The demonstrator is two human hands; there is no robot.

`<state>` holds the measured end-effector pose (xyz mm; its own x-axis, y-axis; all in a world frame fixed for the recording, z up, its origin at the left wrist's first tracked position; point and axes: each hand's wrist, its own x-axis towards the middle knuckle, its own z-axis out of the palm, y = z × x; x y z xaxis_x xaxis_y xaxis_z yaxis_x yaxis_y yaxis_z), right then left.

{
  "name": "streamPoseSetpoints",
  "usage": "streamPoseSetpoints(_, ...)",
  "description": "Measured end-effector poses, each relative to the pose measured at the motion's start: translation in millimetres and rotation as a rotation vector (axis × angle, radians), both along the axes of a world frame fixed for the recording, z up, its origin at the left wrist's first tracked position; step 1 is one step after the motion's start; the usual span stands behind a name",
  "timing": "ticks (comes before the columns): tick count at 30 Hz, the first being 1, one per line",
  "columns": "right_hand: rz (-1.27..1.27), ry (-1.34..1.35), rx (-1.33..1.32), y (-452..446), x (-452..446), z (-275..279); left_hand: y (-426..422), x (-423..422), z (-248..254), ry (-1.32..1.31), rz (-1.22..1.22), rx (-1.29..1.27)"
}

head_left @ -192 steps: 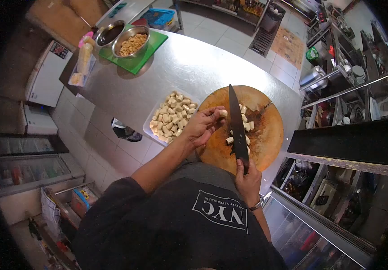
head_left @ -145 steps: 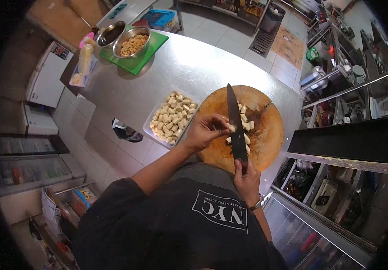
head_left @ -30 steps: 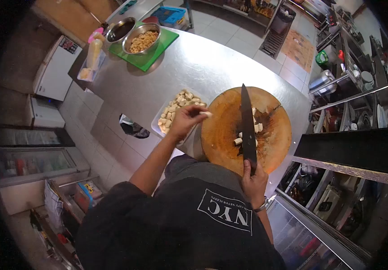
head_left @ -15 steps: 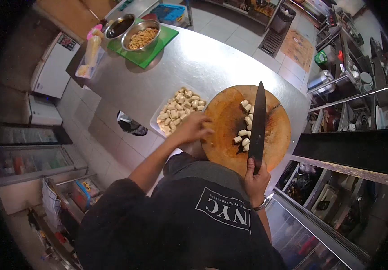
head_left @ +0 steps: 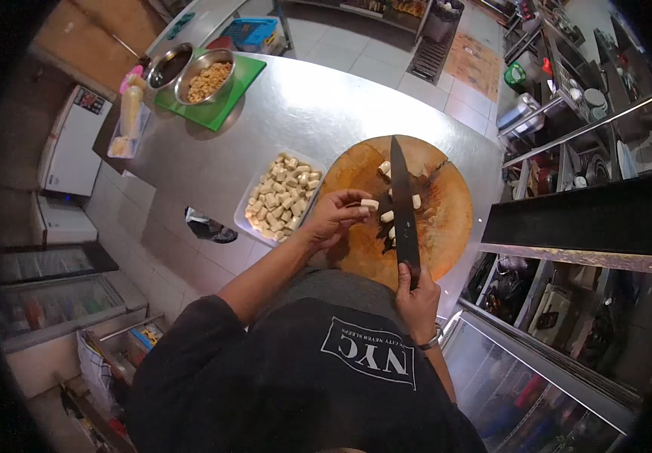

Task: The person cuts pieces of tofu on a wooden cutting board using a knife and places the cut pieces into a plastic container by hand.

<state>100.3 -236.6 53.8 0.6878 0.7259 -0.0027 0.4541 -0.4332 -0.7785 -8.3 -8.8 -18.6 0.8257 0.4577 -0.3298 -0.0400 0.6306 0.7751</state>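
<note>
Pinched between thumb and fingertips of the left hand, over the left part of the round chopping block: a short pale piece, its left end hidden in the grip. Remaining fingers curled and hard to separate, left forearm slanting up from the block's near left. Just right of the piece, lengthwise over the block's middle: a long dark knife, tip toward the block's far edge, handle mostly covered by the right hand, wrapped round it at the block's near edge. On the block about the blade, loose pieces, some partly covered, count uncertain; contact between blade and wood impossible to judge. Close on the block's left, a clear tray heaped with similar pieces, near edge partly behind the left forearm. Beneath block and tray, a metal worktop. Well beyond the block, far left, a green board with a bowl of brown bits, overlapping a second bowl, dark contents unclear.
</note>
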Motion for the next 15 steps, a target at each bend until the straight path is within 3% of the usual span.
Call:
streamPoseSetpoints(1,0.025,0.003,-0.016,1,-1,2,3,-2,5,-0.202,0.074,-0.162)
streamPoseSetpoints(5,0.094,-0.081,0.026,6,-4,-3,2,-4,17,-0.251,0.164,-0.26)
streamPoseSetpoints(15,0.131,-0.004,-0.058,6,-3,8,-7,1,26,-0.325,0.153,-0.219)
